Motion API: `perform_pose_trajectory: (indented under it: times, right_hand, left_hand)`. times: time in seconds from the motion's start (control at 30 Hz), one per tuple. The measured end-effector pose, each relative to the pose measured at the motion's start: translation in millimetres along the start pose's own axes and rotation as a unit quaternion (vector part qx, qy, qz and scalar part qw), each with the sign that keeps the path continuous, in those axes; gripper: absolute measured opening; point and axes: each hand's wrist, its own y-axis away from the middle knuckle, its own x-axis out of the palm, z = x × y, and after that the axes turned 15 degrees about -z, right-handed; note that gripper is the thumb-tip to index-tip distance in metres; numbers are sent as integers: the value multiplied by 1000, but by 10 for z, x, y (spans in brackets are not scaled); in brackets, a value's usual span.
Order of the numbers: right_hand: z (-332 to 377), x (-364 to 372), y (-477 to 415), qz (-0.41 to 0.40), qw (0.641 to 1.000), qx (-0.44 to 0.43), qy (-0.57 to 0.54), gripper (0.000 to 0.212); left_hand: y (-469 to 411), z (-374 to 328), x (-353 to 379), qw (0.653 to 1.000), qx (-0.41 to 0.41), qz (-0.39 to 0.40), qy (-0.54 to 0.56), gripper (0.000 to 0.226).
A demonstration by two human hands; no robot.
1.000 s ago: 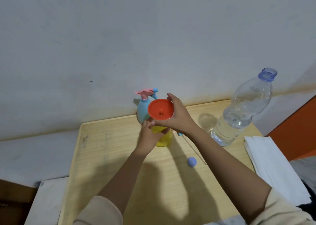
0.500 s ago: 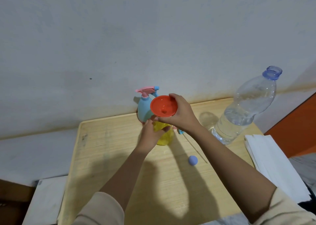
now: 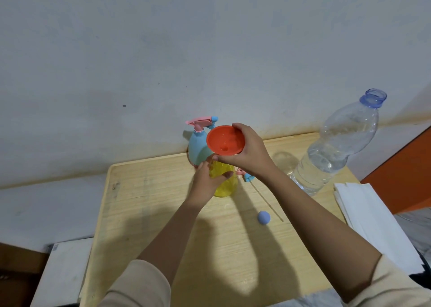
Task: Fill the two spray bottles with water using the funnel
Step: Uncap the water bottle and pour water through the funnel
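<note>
Two hands barely moved in the last second: right hand (image 3: pixel 250 157) pinched the red funnel (image 3: pixel 225 141) by its rim over the yellow spray bottle (image 3: pixel 225 185) near the table's (image 3: pixel 151 213) back edge, left hand (image 3: pixel 207 183) gripped that bottle's body, so seating looked unfinished, pouring not started.

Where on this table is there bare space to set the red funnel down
Widest bare patch: the wooden table's left half, between its left edge and your left forearm. Another lies nearer, right of that forearm, below the small blue cap. Crowded at the back and right: blue spray bottle, yellow bottle, loose sprayer with tube, clear plastic water bottle.
</note>
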Motion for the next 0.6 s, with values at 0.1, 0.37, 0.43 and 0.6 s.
perform_pose_trajectory:
  times: [0.1, 0.37, 0.43, 0.6]
  right_hand:
    - [0, -7, -7, 1, 1000, -3, 2, 90]
    - [8, -1, -14, 3, 1000, -4, 3, 91]
    - [13, 2, -13, 6, 1000, -4, 3, 91]
    - [14, -8, -15, 7, 1000, -3, 4, 91]
  left_hand:
    - [8, -19, -2, 1000, 2, 0, 3, 55]
    - [4, -1, -4, 1000, -7, 2, 3, 60]
    - [-1, 3, -4, 1000, -7, 2, 0, 62]
    - [-5, 6, -3, 1000, -10, 5, -1, 63]
